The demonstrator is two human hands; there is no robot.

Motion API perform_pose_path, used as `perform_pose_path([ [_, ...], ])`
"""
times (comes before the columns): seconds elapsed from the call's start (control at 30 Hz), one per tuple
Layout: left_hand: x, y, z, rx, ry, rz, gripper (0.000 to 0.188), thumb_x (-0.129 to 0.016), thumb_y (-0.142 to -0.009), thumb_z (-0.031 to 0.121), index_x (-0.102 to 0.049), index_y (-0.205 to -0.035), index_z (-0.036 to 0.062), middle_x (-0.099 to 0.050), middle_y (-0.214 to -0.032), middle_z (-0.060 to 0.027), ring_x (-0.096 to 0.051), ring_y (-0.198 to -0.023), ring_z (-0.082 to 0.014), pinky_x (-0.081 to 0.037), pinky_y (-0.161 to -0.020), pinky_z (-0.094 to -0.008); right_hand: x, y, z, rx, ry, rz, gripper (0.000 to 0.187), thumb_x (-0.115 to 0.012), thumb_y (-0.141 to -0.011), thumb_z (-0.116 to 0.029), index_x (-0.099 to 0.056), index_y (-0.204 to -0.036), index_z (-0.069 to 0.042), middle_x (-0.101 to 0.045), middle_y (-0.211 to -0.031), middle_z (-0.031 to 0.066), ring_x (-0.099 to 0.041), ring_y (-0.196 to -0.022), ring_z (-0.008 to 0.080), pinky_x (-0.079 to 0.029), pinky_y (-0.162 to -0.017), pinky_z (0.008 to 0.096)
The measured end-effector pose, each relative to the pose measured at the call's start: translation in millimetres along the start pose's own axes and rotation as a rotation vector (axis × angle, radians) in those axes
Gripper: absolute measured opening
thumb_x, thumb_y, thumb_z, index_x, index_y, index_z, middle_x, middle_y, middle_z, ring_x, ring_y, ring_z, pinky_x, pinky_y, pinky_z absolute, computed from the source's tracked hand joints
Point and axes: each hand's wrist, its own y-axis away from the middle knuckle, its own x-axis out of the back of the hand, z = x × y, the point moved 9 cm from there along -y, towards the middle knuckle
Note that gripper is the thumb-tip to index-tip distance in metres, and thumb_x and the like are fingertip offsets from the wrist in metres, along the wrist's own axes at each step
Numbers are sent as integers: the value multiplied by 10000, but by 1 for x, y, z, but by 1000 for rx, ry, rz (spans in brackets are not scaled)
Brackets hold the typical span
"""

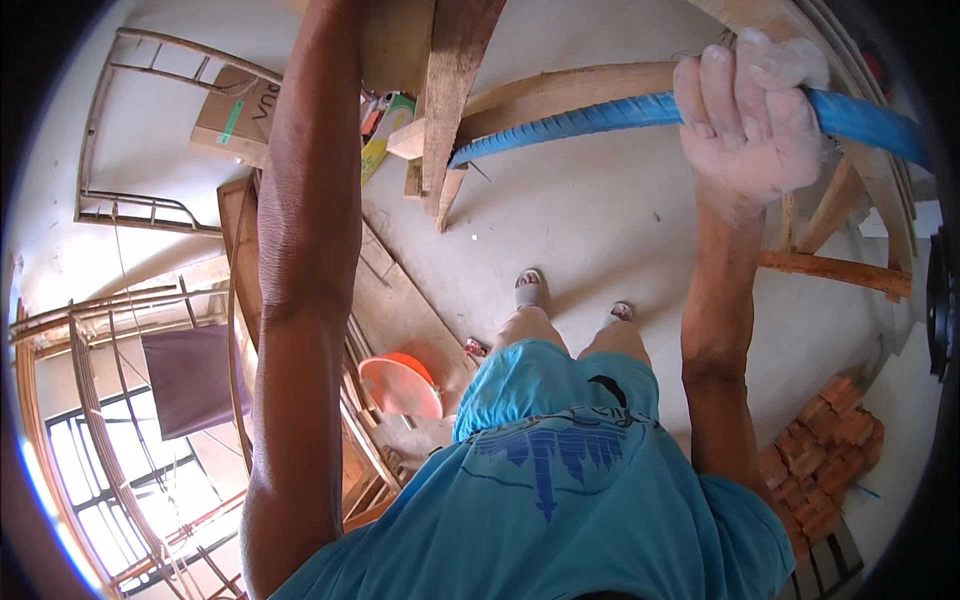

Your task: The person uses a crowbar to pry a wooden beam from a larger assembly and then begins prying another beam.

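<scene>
My right hand, pale with dust, is raised at the upper right, its fingers wrapped round a long blue tube. The tube has a spiral-wrapped look. It runs leftward to a wooden post and rightward to the edge of the view. Behind it lies a curved wooden beam. My left arm reaches up past the top edge, so the left hand is out of sight, as is anything it touches.
A cardboard box and a metal frame stand at the upper left. An orange basin sits near boards at left. Stacked red bricks are at lower right, below a wooden brace. A window shows lower left.
</scene>
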Motion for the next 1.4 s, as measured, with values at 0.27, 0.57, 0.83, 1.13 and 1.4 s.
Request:
perform_pose_path([
  [0.27, -2, -2, 0, 48, 80, -23, 466, -602, -910, 442, -736, -962, -1, -721, -858, -155, -686, -768, -268, -523, -746, -393, -3, -12, -2, 206, -307, 23, 147, -528, -973, -190, -578, -1004, -56, -374, -597, -35, -315, -466, 76, -319, -434, 243],
  [0.57, -5, -1, 3, -52, -33, 12, 331, -585, -902, 373, -752, -983, 99, -727, -907, -115, -680, -836, -326, -523, -774, -419, -23, -54, 23, 165, 71, 114, 237, -627, -942, -222, -462, -898, -58, -387, -562, -21, -334, -389, 82, -323, -346, 247],
  [0.83, 1, 6, 16, -270, -227, 98, 243, -568, -903, 308, -749, -991, 171, -704, -893, -105, -677, -827, -310, -527, -742, -429, -19, -59, 31, 203, -105, 281, 219, -613, -942, -205, -456, -906, -56, -371, -556, -28, -325, -385, 79, -322, -348, 245],
  [1.13, -1, 5, -5, -62, -12, -10, 350, -567, -917, 406, -735, -922, 99, -675, -785, -148, -651, -775, -349, -498, -710, -460, -14, -57, 27, 93, 114, 224, 212, -570, -956, -235, -490, -965, -39, -423, -566, -16, -424, -421, 106, -395, -374, 248],
  [1.4, -2, 7, 5, -284, -201, 34, 333, -502, -976, 384, -732, -968, 143, -663, -816, -122, -638, -737, -344, -496, -660, -454, 25, -29, -36, 13, 279, 416, 183, -443, -943, -92, -515, -775, -98, -334, -609, -38, -292, -513, 97, -292, -498, 245],
])
